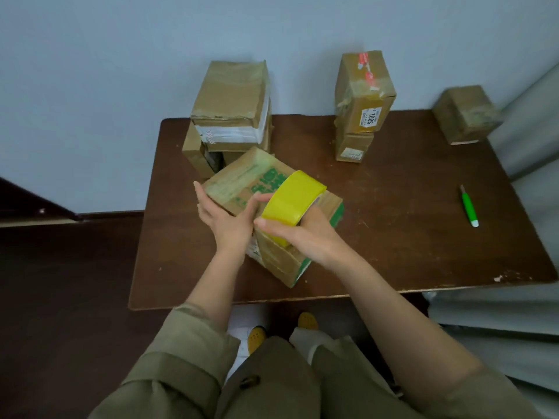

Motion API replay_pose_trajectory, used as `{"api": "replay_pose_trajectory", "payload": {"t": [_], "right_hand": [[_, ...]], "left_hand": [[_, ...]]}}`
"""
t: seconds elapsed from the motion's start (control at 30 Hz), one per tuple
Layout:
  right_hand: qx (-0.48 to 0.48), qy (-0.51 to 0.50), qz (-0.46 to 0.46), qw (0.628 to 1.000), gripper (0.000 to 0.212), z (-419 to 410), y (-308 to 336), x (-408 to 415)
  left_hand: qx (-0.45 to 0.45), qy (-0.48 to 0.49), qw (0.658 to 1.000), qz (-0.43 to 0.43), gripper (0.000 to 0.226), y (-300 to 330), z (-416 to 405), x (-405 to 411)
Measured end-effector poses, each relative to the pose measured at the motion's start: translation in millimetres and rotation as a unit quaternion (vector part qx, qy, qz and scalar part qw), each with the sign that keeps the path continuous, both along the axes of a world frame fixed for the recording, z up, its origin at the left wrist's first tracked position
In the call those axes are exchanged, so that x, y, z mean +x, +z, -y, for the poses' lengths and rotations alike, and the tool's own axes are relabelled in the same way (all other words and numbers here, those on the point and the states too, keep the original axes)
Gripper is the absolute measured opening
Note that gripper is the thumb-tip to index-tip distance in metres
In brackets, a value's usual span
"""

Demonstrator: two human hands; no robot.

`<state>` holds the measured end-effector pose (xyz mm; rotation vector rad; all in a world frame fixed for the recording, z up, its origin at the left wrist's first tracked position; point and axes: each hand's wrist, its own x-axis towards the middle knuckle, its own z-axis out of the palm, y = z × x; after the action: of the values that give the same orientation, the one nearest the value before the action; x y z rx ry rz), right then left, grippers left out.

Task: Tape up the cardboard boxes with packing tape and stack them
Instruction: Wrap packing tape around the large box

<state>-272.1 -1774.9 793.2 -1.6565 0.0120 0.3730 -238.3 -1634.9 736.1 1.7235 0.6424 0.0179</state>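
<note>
A: Where's the box?

B: The box with green print sits tilted on the table, near its front edge, just in front of the left stack of boxes. Your right hand is clamped on the yellow tape roll, pressed onto the box top. Your left hand braces the box's left side, fingers straight, thumb up by the roll.

A: Tips for the strip?

B: Probably you're starting a strip. Pin the loose end with that left thumb, pull the roll straight along the seam and keep it low so the tape lies flat. Can't tell where the tape end is; the roll hides it.

A: Room around it?

B: Bare table right of the box, good for turning it. The corner nearest you is close to the table's front edge, so don't drag it your way. The back is crowded: left stack just behind the box, a second stack farther right, a single box at the far right corner. The green cutter lies well right of the box, reachable.
</note>
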Motion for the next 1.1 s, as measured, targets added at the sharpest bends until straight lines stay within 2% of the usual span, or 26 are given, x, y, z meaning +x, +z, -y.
{"api": "replay_pose_trajectory", "payload": {"t": [0.07, 0.2, 0.37, 0.6, 0.73, 1.1], "right_hand": [[-0.016, 0.002, -0.015, 1.000, 0.039, -3, -7, -9], [-0.015, -0.079, 0.004, 0.997, 0.016, 9, -10, -13], [-0.009, -0.190, 0.040, 0.981, 0.017, 39, -3, 15], [0.072, -0.270, -0.019, 0.960, 0.025, 63, -18, 42], [0.061, -0.319, -0.011, 0.946, 0.023, 61, -34, 45], [0.060, -0.307, -0.036, 0.949, 0.028, 61, -55, 56]], "left_hand": [[-0.036, 0.001, 0.999, -0.001, 0.120, -10, -5, -13], [-0.038, -0.040, 0.998, 0.000, 0.121, -23, -12, -22], [-0.051, -0.064, 0.997, -0.016, 0.121, -24, -17, -19], [-0.052, -0.077, 0.996, -0.020, 0.121, -25, -19, -18], [-0.054, -0.079, 0.995, -0.014, 0.122, -28, -21, -18], [-0.045, -0.082, 0.996, -0.011, 0.122, -33, -22, -18]]}}
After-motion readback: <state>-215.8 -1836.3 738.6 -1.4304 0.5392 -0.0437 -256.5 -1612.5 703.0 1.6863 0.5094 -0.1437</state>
